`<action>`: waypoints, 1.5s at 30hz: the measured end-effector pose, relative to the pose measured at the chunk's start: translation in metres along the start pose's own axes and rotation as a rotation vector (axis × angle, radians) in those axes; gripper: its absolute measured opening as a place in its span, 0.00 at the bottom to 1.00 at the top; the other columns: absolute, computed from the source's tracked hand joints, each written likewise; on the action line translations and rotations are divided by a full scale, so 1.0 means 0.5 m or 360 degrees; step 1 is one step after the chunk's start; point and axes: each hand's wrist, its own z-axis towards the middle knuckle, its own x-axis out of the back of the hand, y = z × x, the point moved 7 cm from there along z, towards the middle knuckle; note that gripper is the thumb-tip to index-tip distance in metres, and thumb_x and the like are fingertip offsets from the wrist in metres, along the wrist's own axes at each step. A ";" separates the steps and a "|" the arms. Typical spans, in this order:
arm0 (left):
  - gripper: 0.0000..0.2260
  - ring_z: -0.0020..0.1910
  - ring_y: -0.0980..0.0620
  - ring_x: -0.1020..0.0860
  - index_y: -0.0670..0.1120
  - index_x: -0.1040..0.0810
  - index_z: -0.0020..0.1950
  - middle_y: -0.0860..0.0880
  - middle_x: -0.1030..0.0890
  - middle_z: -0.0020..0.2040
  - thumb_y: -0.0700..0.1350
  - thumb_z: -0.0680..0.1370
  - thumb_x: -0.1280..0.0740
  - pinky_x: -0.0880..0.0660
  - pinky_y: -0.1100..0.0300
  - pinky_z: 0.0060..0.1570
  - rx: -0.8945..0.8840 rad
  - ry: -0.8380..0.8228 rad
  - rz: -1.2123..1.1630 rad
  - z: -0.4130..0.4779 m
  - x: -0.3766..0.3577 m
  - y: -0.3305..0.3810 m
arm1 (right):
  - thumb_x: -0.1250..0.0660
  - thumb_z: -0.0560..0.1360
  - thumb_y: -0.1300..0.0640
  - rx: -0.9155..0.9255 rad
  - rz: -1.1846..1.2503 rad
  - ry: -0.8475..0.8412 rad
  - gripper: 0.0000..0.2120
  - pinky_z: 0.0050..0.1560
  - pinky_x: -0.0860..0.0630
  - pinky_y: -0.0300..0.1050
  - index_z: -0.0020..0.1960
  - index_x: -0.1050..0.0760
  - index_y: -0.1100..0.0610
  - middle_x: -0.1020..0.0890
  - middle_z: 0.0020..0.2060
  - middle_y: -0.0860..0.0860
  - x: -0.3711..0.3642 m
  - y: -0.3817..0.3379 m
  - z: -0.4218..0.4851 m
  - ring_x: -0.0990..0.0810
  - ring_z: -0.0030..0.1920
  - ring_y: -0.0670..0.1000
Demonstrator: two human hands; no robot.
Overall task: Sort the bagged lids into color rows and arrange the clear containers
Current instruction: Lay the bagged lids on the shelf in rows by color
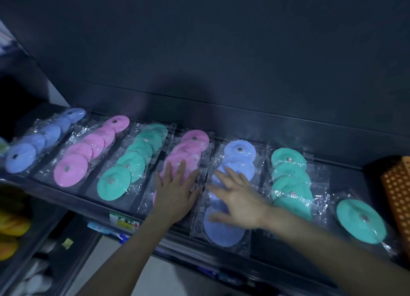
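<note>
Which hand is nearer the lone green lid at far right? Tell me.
Right. The right hand is over a blue row, one green row short of the lone green lid; the left hand lies farther left, on a pink row.

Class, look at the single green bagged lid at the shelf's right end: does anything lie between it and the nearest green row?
Nothing visible does. Only shelf and bag edges separate the single green lid from the green row; the right hand is further left, over the blue row.
</note>
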 end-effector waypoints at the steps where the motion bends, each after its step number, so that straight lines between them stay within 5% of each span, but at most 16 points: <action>1: 0.30 0.73 0.31 0.44 0.56 0.35 0.73 0.43 0.40 0.76 0.64 0.75 0.56 0.47 0.30 0.66 -0.0030 -0.0032 0.0039 -0.002 -0.007 -0.002 | 0.41 0.70 0.30 0.0011 -0.0014 -0.0052 0.41 0.74 0.62 0.62 0.77 0.52 0.43 0.59 0.77 0.53 -0.017 -0.006 -0.004 0.66 0.76 0.58; 3: 0.27 0.70 0.30 0.37 0.55 0.31 0.71 0.42 0.35 0.74 0.63 0.76 0.52 0.40 0.28 0.61 -0.0074 -0.0034 0.0085 -0.002 -0.012 -0.007 | 0.39 0.69 0.31 0.0008 -0.0058 -0.0101 0.42 0.73 0.63 0.64 0.76 0.54 0.41 0.62 0.77 0.52 -0.041 -0.006 -0.009 0.68 0.75 0.58; 8: 0.32 0.75 0.34 0.47 0.58 0.40 0.75 0.45 0.45 0.77 0.67 0.75 0.62 0.49 0.33 0.68 -0.0106 -0.0013 0.0157 -0.001 -0.012 -0.028 | 0.40 0.70 0.30 0.0004 -0.0102 -0.0094 0.40 0.73 0.66 0.62 0.76 0.52 0.41 0.61 0.77 0.51 -0.056 0.003 -0.011 0.70 0.74 0.56; 12: 0.35 0.73 0.33 0.42 0.56 0.37 0.74 0.43 0.40 0.76 0.67 0.75 0.68 0.45 0.32 0.66 -0.0110 -0.0058 0.0167 0.002 -0.008 -0.035 | 0.39 0.70 0.31 0.0021 -0.0068 -0.0087 0.40 0.73 0.67 0.60 0.76 0.50 0.43 0.60 0.77 0.50 -0.049 0.004 -0.008 0.69 0.75 0.55; 18: 0.30 0.75 0.37 0.43 0.52 0.34 0.73 0.42 0.39 0.76 0.63 0.78 0.57 0.48 0.37 0.69 -0.0123 -0.0030 0.0090 -0.007 0.009 -0.017 | 0.37 0.69 0.32 -0.0019 -0.0037 0.0003 0.40 0.74 0.65 0.61 0.75 0.46 0.44 0.55 0.78 0.50 -0.048 0.007 0.002 0.65 0.76 0.56; 23: 0.28 0.72 0.36 0.36 0.44 0.28 0.69 0.37 0.33 0.72 0.58 0.79 0.52 0.42 0.40 0.67 -0.0205 0.0048 -0.0017 -0.020 0.024 0.013 | 0.37 0.70 0.32 0.0014 -0.0108 0.0016 0.41 0.74 0.63 0.61 0.76 0.47 0.46 0.54 0.78 0.50 -0.046 0.012 0.005 0.62 0.77 0.56; 28: 0.28 0.68 0.36 0.31 0.43 0.27 0.67 0.36 0.29 0.69 0.59 0.81 0.55 0.34 0.41 0.64 -0.0245 0.0047 -0.0055 -0.041 0.023 0.029 | 0.55 0.68 0.28 -0.0003 -0.0018 0.0152 0.42 0.74 0.66 0.52 0.77 0.51 0.47 0.55 0.78 0.52 -0.043 0.029 -0.033 0.65 0.76 0.51; 32: 0.27 0.68 0.37 0.31 0.42 0.29 0.69 0.36 0.29 0.68 0.58 0.80 0.52 0.35 0.42 0.65 -0.0288 0.0030 -0.0153 -0.042 0.016 0.051 | 0.52 0.73 0.31 -0.0182 -0.0012 0.0114 0.38 0.73 0.67 0.49 0.77 0.58 0.45 0.61 0.77 0.50 -0.068 0.056 -0.060 0.71 0.72 0.46; 38: 0.24 0.61 0.39 0.24 0.35 0.27 0.65 0.36 0.24 0.63 0.50 0.77 0.46 0.25 0.48 0.56 -0.0320 -0.0140 -0.0479 -0.032 0.030 0.107 | 0.62 0.67 0.29 -0.0213 0.0038 0.0206 0.43 0.73 0.66 0.49 0.78 0.56 0.48 0.60 0.77 0.53 -0.062 0.035 -0.055 0.65 0.76 0.52; 43: 0.17 0.59 0.42 0.27 0.38 0.32 0.66 0.41 0.25 0.61 0.41 0.78 0.40 0.31 0.54 0.56 -0.0243 -0.0027 -0.0805 -0.001 0.039 0.111 | 0.60 0.68 0.29 -0.0330 0.0092 0.0246 0.45 0.74 0.62 0.45 0.78 0.54 0.54 0.57 0.77 0.56 -0.042 0.072 -0.071 0.62 0.77 0.54; 45: 0.16 0.56 0.43 0.26 0.40 0.31 0.63 0.42 0.24 0.58 0.40 0.76 0.39 0.31 0.57 0.51 -0.0200 -0.0015 -0.0909 0.014 0.033 0.117 | 0.52 0.74 0.31 -0.0383 0.0135 0.0159 0.41 0.75 0.60 0.46 0.78 0.55 0.55 0.58 0.77 0.57 -0.049 0.077 -0.071 0.62 0.77 0.55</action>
